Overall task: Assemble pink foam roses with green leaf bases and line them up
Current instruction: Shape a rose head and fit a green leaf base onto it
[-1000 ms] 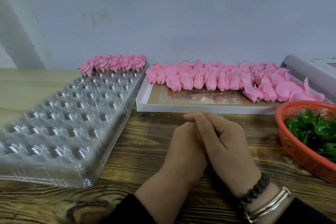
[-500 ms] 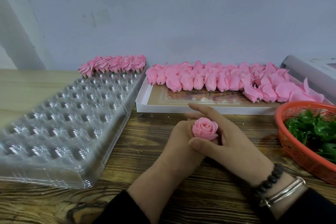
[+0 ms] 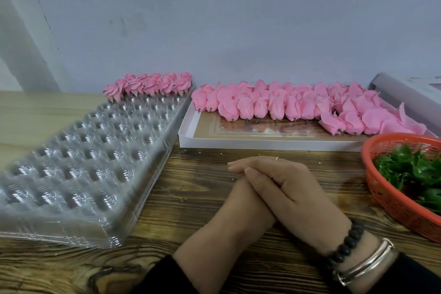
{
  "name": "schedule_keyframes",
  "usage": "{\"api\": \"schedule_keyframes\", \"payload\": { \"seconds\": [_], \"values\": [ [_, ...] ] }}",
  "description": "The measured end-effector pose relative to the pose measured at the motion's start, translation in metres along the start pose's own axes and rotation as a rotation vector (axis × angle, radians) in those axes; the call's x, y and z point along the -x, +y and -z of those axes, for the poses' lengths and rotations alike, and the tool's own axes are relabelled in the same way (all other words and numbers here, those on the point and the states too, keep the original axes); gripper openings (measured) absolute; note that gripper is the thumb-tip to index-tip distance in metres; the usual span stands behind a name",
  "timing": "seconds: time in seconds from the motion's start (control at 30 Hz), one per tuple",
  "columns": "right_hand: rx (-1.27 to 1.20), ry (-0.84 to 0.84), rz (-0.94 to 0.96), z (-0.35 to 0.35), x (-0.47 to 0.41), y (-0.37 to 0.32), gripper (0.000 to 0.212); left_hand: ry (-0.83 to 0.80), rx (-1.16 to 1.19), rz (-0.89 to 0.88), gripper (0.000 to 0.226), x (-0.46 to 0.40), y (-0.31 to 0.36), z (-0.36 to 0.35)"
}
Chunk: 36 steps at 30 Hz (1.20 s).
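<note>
Right hand (image 3: pixel 293 188) lies cupped over left hand (image 3: pixel 241 207) on the wooden table (image 3: pixel 191 174), both pressed together; whether they enclose anything cannot be told. Right: orange basket (image 3: pixel 381 188) of green leaf bases (image 3: pixel 412 169); left: clear tray (image 3: pixel 78 169). Farther back, finished roses (image 3: pixel 150 86) line the tray's far row, and loose pink foam roses (image 3: pixel 286 102) fill a white box (image 3: pixel 238 143).

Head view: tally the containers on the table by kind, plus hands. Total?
Clear plastic cavity tray: 1
White cardboard box: 1
Orange mesh basket: 1
Hands: 2 (left hand, right hand laid over it)
Total: 5
</note>
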State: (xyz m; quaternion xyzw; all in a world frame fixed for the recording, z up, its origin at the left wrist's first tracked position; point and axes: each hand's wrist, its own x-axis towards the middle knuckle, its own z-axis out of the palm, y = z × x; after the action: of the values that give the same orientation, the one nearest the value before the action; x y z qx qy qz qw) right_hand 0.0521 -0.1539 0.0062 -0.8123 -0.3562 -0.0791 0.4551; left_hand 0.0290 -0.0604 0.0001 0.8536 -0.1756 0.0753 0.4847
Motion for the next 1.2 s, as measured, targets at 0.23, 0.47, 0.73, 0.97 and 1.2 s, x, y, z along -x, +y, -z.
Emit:
{"api": "schedule_keyframes", "payload": {
  "seconds": [0.23,0.47,0.73,0.97,1.2],
  "values": [
    [-0.225,0.289,0.013,0.004,0.002,0.004,0.031,0.284,0.496,0.216,0.014,-0.005,-0.008,0.007],
    [-0.16,0.297,0.016,-0.012,0.001,0.007,0.027,0.439,1.139,0.389,0.021,-0.011,-0.014,0.017],
    [0.03,0.283,0.169,-0.011,0.0,0.006,0.018,0.383,1.374,0.451,0.046,-0.009,-0.008,0.008],
    [0.119,0.294,0.169,-0.012,0.0,0.004,0.032,0.312,1.475,0.458,0.049,-0.007,-0.003,0.006],
    [0.104,0.281,0.141,-0.012,-0.001,0.005,0.035,0.299,1.485,0.448,0.051,-0.006,-0.001,0.006]
  ]
}}
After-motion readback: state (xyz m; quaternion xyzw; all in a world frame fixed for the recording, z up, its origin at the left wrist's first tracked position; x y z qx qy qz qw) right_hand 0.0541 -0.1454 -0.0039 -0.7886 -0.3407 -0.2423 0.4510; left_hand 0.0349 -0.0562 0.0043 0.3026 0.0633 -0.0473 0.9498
